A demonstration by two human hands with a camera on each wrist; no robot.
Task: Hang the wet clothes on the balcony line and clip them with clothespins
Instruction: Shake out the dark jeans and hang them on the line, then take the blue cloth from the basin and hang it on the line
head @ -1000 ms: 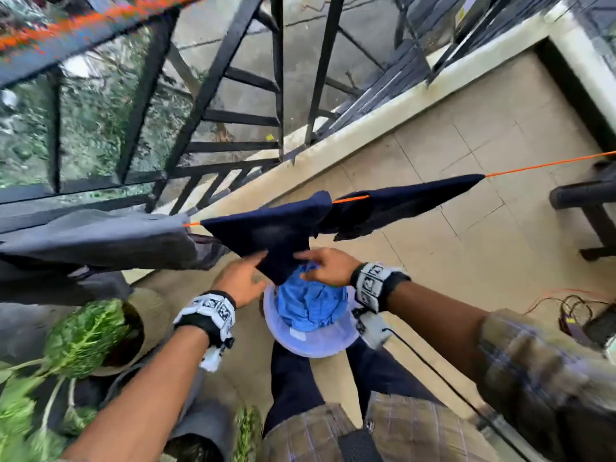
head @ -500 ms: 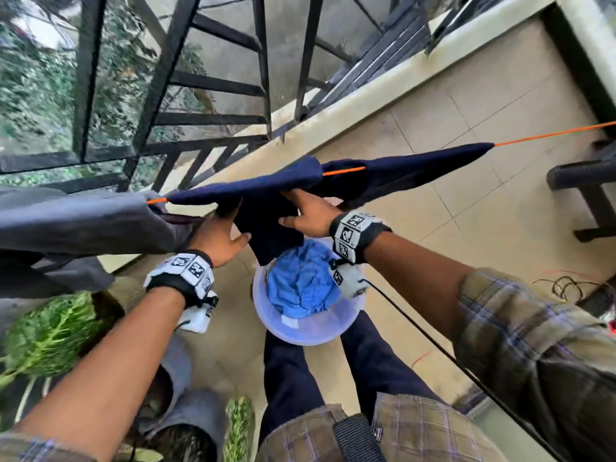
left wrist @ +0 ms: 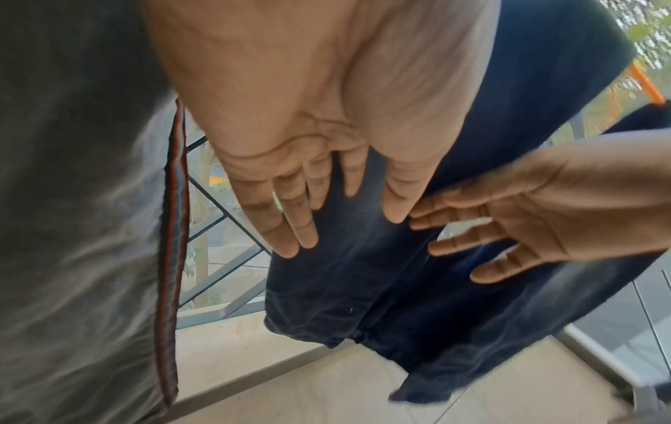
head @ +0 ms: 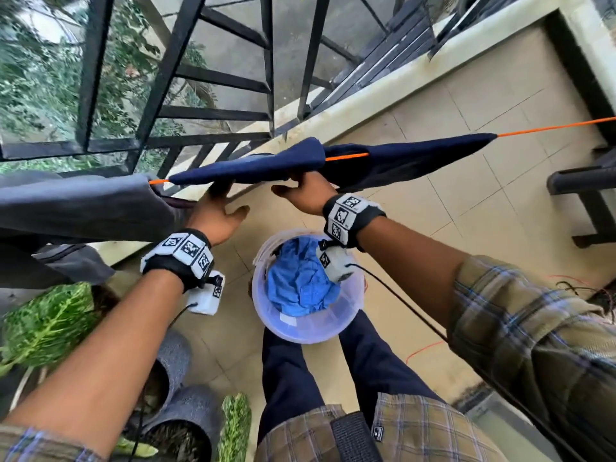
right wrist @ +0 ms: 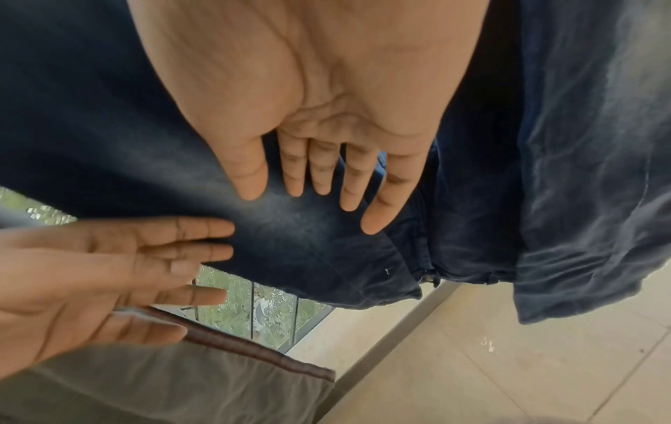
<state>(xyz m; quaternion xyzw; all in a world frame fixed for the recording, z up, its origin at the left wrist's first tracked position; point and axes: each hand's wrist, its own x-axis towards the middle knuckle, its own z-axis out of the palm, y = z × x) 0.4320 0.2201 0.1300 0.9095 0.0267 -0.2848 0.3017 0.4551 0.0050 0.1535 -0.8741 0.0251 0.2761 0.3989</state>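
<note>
A navy garment (head: 253, 165) hangs folded over the orange line (head: 550, 128); its hem shows in the left wrist view (left wrist: 327, 301) and the right wrist view (right wrist: 308, 243). My left hand (head: 218, 208) lies flat against its near side with straight fingers (left wrist: 290, 218). My right hand (head: 301, 191) presses the same cloth just to the right, fingers (right wrist: 319, 178) also straight. Neither hand holds anything. A grey garment (head: 76, 205) hangs on the line to the left. Below, a pale bucket (head: 300, 333) holds a blue cloth (head: 300, 285). No clothespin is in view.
A black railing (head: 266, 61) runs behind the line above a low ledge. Potted green plants (head: 50, 321) and grey pots (head: 186, 415) stand at my lower left. A dark bench (head: 583, 181) and loose cables (head: 600, 295) sit at the right on the tiled floor.
Both hands have moved up from the garment's hanging lower part to just under the line, and their fingers now lie flat. The navy cloth sits flatter over the line.
</note>
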